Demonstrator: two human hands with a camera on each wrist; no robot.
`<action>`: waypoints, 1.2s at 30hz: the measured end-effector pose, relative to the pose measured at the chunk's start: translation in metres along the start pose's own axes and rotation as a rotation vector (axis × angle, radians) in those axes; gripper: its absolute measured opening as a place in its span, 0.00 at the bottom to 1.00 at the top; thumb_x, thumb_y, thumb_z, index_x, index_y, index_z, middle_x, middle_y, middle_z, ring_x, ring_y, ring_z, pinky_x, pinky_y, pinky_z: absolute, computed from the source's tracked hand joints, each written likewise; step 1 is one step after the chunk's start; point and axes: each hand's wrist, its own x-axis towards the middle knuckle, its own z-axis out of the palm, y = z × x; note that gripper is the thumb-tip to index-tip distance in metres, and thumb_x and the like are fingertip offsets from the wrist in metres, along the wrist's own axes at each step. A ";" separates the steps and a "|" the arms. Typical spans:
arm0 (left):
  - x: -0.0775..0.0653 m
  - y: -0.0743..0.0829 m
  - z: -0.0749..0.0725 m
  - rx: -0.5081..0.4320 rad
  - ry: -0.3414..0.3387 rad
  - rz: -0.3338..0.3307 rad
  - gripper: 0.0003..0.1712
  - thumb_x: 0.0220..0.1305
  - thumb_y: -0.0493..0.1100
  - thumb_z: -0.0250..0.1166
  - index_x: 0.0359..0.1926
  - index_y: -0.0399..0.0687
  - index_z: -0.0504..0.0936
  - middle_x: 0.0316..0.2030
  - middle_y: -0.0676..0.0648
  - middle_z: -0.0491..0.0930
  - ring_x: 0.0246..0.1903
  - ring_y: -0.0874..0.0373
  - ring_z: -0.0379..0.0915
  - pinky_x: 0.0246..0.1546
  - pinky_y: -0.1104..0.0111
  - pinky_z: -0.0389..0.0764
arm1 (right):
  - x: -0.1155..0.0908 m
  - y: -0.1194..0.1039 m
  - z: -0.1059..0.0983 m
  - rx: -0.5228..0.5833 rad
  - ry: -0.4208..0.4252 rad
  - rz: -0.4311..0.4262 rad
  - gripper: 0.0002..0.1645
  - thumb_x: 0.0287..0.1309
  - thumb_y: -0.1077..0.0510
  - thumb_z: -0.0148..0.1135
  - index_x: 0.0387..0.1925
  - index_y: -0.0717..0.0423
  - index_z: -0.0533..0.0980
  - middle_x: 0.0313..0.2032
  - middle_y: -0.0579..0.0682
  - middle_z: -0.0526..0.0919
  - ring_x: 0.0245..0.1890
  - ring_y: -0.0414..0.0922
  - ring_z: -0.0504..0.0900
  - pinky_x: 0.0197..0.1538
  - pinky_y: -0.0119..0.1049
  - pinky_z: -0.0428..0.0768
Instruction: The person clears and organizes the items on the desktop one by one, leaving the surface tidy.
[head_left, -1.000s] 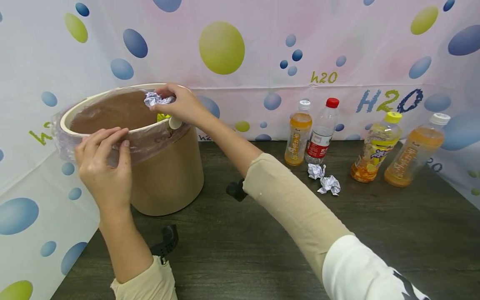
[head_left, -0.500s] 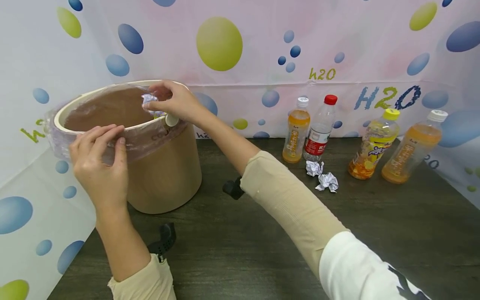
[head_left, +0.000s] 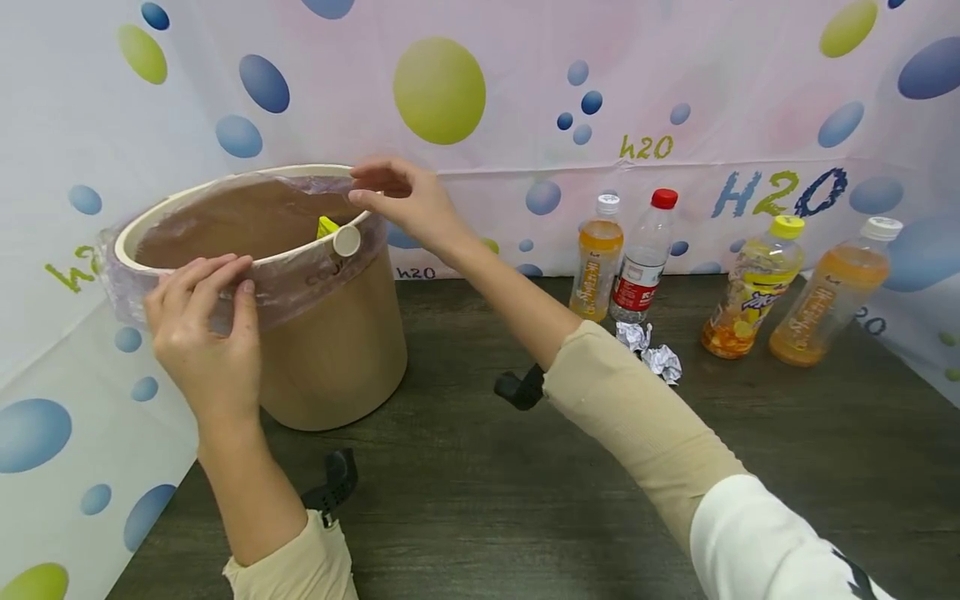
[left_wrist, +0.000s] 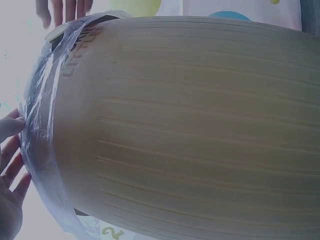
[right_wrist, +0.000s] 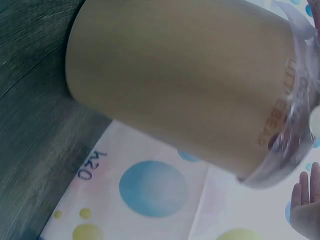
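Note:
A tan trash bin with a cream rim stands at the left, its clear plastic liner folded over the outside. My left hand rests fingertips at the near rim, with the thumb spread against the liner. In the left wrist view those fingers touch the liner's edge. My right hand is beside the bin's right rim, fingers loosely bent with nothing between them. A yellow piece shows inside the bin near a round cream knob. The bin's bottom is hidden.
Two crumpled paper balls lie on the dark wooden table. Behind them stand an orange-drink bottle and a red-capped bottle. Farther right are a yellow-capped bottle and another orange-drink bottle.
My right hand has let go of a crumpled paper ball over the bin and moved right to the rim's edge. The ball is out of sight. My left hand stays at the rim.

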 end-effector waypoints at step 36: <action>0.001 0.014 0.000 0.019 0.006 -0.024 0.06 0.55 0.31 0.63 0.34 0.32 0.84 0.37 0.39 0.81 0.46 0.48 0.70 0.59 0.66 0.57 | -0.231 0.084 -0.198 -0.496 0.254 0.325 0.25 0.58 0.50 0.60 0.53 0.59 0.72 0.51 0.57 0.75 0.54 0.54 0.69 0.55 0.55 0.64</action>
